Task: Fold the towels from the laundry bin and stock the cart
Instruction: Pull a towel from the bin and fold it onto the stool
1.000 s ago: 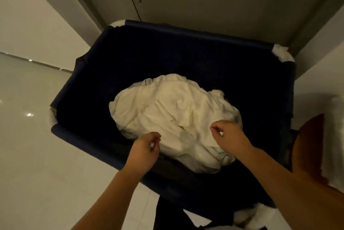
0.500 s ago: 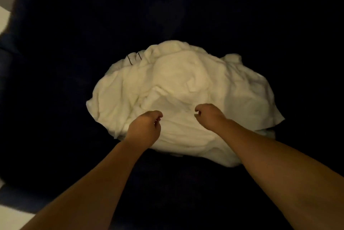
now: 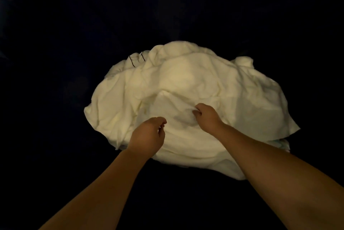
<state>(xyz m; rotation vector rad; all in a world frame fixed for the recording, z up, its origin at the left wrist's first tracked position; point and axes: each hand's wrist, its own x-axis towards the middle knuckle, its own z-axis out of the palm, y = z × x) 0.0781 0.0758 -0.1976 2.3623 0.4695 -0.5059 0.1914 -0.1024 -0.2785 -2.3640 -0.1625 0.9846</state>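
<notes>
Just below left hand (image 3: 149,133) — towels (image 3: 186,73), right hand (image 3: 207,118) pinching

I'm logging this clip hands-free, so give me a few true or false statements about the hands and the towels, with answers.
1. The towels lie in a crumpled white heap. True.
2. The laundry bin around them is bright red. False: it is very dark.
3. The right hand has its curled fingers on the towels. True.
4. Only one hand is in view. False: the left hand is over the heap too.
</notes>
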